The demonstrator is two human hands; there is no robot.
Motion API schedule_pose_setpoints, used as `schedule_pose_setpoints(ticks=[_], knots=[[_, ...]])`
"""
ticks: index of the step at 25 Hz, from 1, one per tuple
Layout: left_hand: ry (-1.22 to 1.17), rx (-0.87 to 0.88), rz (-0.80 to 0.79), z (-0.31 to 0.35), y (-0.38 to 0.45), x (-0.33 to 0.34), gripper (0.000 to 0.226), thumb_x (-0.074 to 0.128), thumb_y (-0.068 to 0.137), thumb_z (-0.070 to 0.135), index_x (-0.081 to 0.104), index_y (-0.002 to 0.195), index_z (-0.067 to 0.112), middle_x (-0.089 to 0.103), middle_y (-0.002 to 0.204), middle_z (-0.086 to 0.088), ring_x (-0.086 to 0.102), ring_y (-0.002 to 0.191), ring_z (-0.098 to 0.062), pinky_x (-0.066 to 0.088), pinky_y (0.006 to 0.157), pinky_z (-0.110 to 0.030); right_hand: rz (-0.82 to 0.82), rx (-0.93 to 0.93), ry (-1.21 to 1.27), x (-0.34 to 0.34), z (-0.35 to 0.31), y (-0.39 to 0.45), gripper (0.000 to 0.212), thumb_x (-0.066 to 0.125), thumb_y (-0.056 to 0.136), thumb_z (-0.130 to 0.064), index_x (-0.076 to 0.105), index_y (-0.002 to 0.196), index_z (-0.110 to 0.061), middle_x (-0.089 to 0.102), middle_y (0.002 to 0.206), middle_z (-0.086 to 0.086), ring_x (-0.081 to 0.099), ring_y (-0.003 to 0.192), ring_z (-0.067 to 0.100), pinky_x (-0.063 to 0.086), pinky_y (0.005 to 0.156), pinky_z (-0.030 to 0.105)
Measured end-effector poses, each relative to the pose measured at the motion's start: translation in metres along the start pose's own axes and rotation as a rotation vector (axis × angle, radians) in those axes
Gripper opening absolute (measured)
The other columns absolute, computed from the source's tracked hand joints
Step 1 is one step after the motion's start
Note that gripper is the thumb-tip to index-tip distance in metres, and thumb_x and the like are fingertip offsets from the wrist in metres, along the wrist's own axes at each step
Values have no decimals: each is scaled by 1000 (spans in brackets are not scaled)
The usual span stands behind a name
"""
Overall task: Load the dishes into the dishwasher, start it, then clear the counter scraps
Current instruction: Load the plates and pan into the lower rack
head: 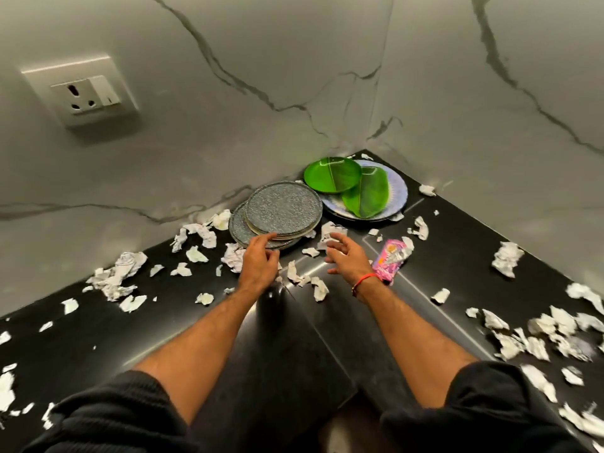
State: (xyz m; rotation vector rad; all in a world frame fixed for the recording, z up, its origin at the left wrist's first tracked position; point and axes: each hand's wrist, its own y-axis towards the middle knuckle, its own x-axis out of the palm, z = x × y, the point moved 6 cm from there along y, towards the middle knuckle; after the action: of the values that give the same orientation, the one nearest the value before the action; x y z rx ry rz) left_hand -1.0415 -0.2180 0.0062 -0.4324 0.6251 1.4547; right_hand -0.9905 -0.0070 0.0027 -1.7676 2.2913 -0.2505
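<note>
Left hand (260, 261): reaches forward over the black desk (98, 322), fingers loosely curved, fingertips touching the near edge of the grey speckled plates (281, 209); the fingers are not wrapped round anything.
Right hand (348, 256): held just above the desk, fingers spread apart and relaxed, holding nothing; it hovers just right of the grey stack, above a white scrap.
Wrist: a red thread bracelet (364, 281) circles the right wrist.
Grey speckled plates: a short, slightly fanned stack of round plates near the back of the desk, close to the marble wall (228, 60).
Green plates (331, 174): two translucent green pieces, one round and one leaf-shaped, lying on a larger pale blue patterned plate (398, 188) in the corner where the two walls meet, just right of the grey stack.
Paper scraps (117, 276): torn and crumpled white pieces scattered over the whole desk, thick along the left wall and at the far right edge, some tucked against the grey stack.
Pink wrapper (390, 261): a small bright packet lying on the desk just right of the right hand.
Socket (85, 93): a white wall outlet with a switch, on the left marble wall, well above the desk.
Sleeves: dark, pushed up to the elbows on both arms.
</note>
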Motion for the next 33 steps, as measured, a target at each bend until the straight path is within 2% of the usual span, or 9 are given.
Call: schedule_pose_setpoints(ticks=[6,9,15,17,21,24,26,29,33], knots=[[-74,-439,51,-54,93,2,56,57,101,32,42,146,3,46,145,-20,49,132,-37,40,112,-46,-11,62,-27,35,-7,63,46,52,96,-4,45,141,-15,52,133,6,59,90,17,52,64,32],[-88,-557,61,-71,117,6,61,62,96,41,43,141,7,51,138,-18,59,119,-39,51,99,-53,9,86,-39,36,0,79,44,53,96,-3,46,139,-15,55,124,7,58,76,14,51,61,31],[-203,-667,66,-94,128,4,47,76,88,31,58,125,8,72,94,-13,73,89,-31,61,83,-44,73,76,-33,40,13,85,37,52,96,0,52,130,-14,57,111,6,57,67,12,49,48,22],[-265,-682,103,-91,121,5,44,75,90,25,56,126,9,68,80,-6,72,68,-24,61,65,-36,72,68,-31,41,14,83,37,51,96,1,52,130,-13,58,111,7,58,67,13,49,45,20],[-341,-687,180,-85,105,4,40,72,92,17,52,126,15,65,95,-8,67,60,-17,58,48,-32,75,65,-34,37,15,76,37,51,96,2,53,130,-14,59,110,7,60,69,14,50,44,20],[-381,-669,245,-78,94,0,32,67,93,21,52,121,17,58,94,0,66,65,-19,60,48,-36,81,57,-13,31,15,69,34,50,96,3,54,123,-17,58,105,7,58,65,15,49,42,20],[-400,-635,288,-73,86,-5,27,61,95,22,52,120,16,57,96,-1,66,74,-22,62,58,-41,92,53,-10,25,15,63,31,51,96,1,54,118,-21,60,101,4,59,64,14,49,43,21],[-234,-592,344,-72,75,-22,27,51,98,20,61,119,7,66,106,-15,64,101,-36,51,79,-38,86,50,-19,17,12,52,29,53,97,-3,55,122,-18,62,100,2,61,64,14,49,46,23],[-146,-582,336,-78,59,-38,29,45,98,13,68,109,-1,68,110,-28,62,105,-42,48,85,-42,76,33,-13,8,13,34,27,53,97,-5,56,120,-18,63,107,9,61,67,15,50,49,25]])
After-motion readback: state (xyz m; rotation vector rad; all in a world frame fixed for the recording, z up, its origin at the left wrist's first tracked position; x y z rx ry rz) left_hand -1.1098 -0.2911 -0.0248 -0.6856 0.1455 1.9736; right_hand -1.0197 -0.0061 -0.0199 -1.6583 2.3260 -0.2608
